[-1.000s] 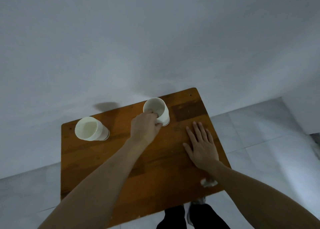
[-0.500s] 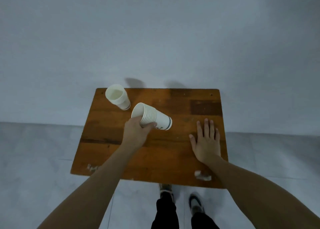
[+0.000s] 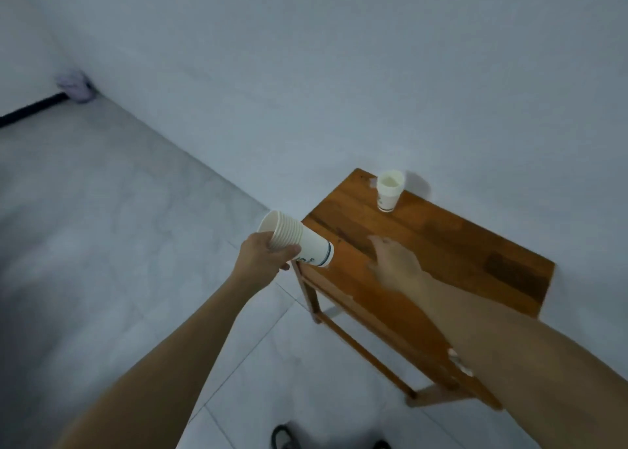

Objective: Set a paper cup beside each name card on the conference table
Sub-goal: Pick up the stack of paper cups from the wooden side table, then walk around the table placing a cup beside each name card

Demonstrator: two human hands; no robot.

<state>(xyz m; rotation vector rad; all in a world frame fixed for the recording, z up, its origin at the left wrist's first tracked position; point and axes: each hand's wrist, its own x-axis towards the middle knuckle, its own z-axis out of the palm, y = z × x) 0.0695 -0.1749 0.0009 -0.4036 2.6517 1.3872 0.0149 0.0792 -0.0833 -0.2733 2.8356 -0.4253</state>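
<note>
My left hand [image 3: 263, 256] grips a stack of white paper cups [image 3: 299, 239] near its rims. The stack lies tilted on its side, in the air just off the left edge of the small wooden table [image 3: 441, 244]. A single white paper cup [image 3: 389, 190] stands upright at the table's far corner by the wall. My right hand [image 3: 396, 263] hovers blurred over the tabletop, fingers spread and holding nothing. No name card is in sight.
The table stands against a plain white wall on a light tiled floor [image 3: 102, 244]. A pale purple bundle [image 3: 76, 86] and a black cable [image 3: 32, 110] lie in the far left corner. My shoes [image 3: 285, 436] show at the bottom edge.
The view has swung left, so the table now sits at the right. My left hand lifted the cup stack off the table and carried it past the left edge. My right hand left the tabletop.
</note>
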